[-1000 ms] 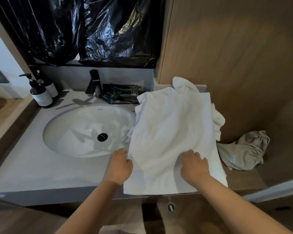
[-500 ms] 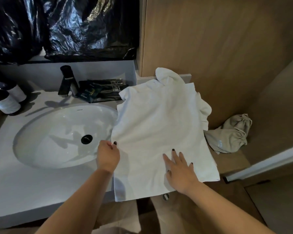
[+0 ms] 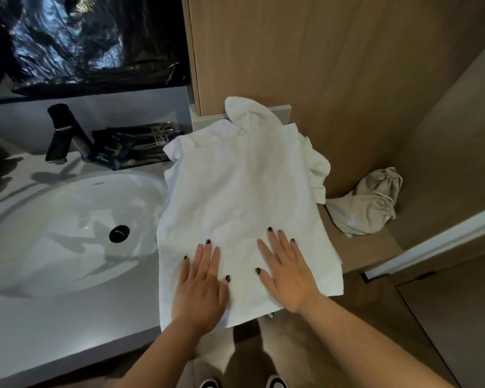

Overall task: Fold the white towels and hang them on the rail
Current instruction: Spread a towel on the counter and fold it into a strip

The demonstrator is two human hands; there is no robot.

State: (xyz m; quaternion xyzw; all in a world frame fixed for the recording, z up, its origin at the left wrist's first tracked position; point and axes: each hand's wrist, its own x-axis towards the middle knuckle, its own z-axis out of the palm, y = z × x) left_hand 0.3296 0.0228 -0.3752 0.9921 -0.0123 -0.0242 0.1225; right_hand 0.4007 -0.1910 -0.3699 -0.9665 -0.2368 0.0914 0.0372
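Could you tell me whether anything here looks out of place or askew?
Yes: the white towel lies crooked, its far end bunched against the wall, its left edge overhanging the sink.

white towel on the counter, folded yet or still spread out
Spread out: the white towel lies flat, far end bunched, both hands pressing its near end.

A bathroom, likely a hotel's: an oval white sink [image 3: 67, 233] with a black drain [image 3: 119, 233] is set in a pale desk [image 3: 53, 331] left of the fingers, a dark tap [image 3: 63, 134] and black toiletry packets [image 3: 135, 147] beyond them, wood-panelled walls [image 3: 333, 65] behind.
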